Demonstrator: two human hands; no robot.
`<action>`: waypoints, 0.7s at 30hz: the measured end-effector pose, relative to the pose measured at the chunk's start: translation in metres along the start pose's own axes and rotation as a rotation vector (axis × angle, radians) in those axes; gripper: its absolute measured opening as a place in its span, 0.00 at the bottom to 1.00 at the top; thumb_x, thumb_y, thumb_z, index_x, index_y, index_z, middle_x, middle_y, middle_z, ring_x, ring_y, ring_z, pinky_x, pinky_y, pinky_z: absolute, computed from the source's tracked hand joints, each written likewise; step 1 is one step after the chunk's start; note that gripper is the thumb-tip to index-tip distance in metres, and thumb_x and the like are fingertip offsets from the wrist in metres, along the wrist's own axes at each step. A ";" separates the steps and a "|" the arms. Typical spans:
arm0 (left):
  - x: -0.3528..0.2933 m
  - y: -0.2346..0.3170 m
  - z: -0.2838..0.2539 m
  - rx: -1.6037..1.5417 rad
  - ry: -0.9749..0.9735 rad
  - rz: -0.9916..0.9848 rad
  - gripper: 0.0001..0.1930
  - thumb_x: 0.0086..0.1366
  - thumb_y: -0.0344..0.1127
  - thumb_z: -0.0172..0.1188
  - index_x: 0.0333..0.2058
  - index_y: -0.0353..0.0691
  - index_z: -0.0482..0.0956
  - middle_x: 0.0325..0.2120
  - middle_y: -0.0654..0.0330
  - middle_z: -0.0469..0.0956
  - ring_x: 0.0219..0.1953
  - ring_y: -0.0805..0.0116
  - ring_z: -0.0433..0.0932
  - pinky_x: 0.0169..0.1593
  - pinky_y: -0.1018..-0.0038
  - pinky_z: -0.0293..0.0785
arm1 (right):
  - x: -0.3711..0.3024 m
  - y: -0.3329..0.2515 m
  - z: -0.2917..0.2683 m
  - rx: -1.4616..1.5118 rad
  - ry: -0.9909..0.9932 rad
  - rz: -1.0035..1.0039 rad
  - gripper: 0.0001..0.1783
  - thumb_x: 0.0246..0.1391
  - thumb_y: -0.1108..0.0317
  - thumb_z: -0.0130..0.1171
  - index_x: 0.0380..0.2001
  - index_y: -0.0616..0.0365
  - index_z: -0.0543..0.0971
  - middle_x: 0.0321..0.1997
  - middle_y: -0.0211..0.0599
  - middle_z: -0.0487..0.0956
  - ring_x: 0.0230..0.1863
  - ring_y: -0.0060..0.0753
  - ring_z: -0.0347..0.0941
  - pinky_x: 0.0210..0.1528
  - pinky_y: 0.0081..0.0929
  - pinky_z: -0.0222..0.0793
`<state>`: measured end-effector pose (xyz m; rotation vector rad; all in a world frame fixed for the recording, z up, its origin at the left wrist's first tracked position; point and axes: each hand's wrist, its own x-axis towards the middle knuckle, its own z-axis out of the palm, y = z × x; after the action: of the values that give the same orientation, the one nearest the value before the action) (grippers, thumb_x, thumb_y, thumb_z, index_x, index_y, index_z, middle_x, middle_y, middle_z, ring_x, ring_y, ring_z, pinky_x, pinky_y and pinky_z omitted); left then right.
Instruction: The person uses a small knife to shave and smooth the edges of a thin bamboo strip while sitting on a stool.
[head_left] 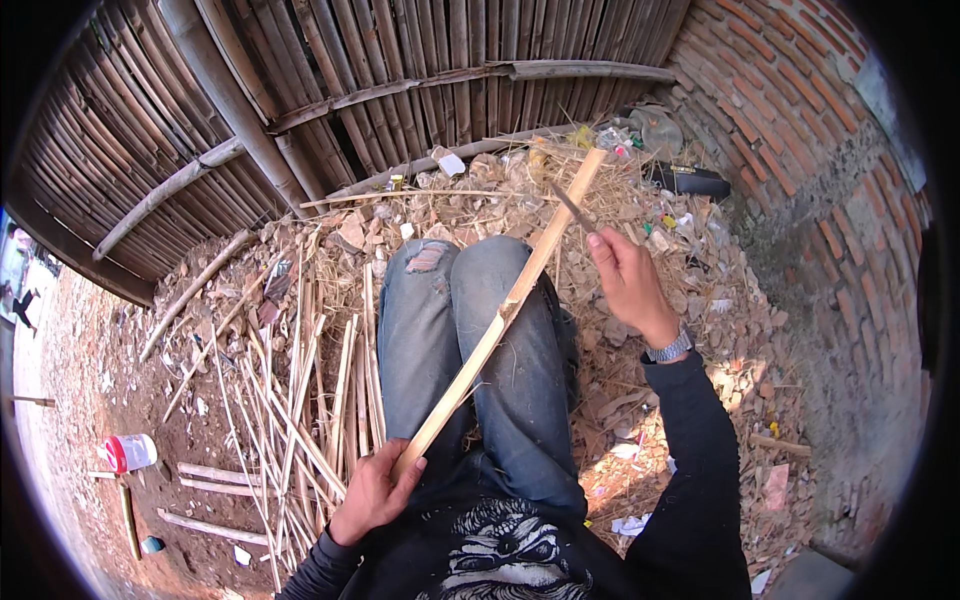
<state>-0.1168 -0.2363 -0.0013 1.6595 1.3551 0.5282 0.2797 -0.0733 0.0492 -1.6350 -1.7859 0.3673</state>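
Observation:
A long split bamboo strip [478, 362] slants across my jeans, from my lap up to the far right. My left hand [378, 490] is closed around its near end. In my right hand [630, 280] is a knife [572, 207], gripped at the handle, which my fingers mostly hide. Its dark narrow blade points up and left and lies close to the strip's far part; whether it touches I cannot tell. About halfway along the strip is a rough node with frayed fibres.
Several cut bamboo strips [290, 420] lie piled left of my legs. Rubble and litter [440, 215] cover the ground ahead. A bamboo wall [400, 120] stands in front, a brick wall [800, 130] at the right. A white tub with a red rim [130, 453] lies far left.

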 end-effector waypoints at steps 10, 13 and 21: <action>-0.007 0.002 0.002 -0.189 -0.054 -0.055 0.15 0.76 0.39 0.57 0.50 0.32 0.80 0.20 0.63 0.71 0.23 0.78 0.66 0.29 0.74 0.67 | -0.023 -0.008 0.045 -0.332 0.006 -0.254 0.29 0.69 0.45 0.52 0.24 0.60 0.79 0.14 0.51 0.76 0.20 0.61 0.78 0.23 0.51 0.72; -0.024 -0.004 -0.012 -0.190 -0.116 -0.163 0.14 0.75 0.38 0.59 0.48 0.32 0.82 0.22 0.63 0.74 0.26 0.79 0.68 0.31 0.76 0.68 | 0.034 0.060 -0.013 -0.491 0.146 0.051 0.33 0.71 0.44 0.49 0.23 0.63 0.80 0.16 0.57 0.76 0.21 0.62 0.77 0.25 0.53 0.71; -0.039 -0.028 0.007 0.037 0.045 -0.021 0.13 0.68 0.39 0.67 0.41 0.34 0.82 0.20 0.49 0.78 0.22 0.56 0.80 0.30 0.65 0.75 | 0.022 0.015 -0.023 -0.214 0.101 0.013 0.35 0.71 0.44 0.49 0.22 0.67 0.79 0.17 0.62 0.74 0.22 0.62 0.76 0.26 0.52 0.67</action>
<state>-0.1386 -0.2750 -0.0203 1.6703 1.4213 0.5342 0.3070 -0.0553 0.0631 -1.7788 -1.7890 0.0991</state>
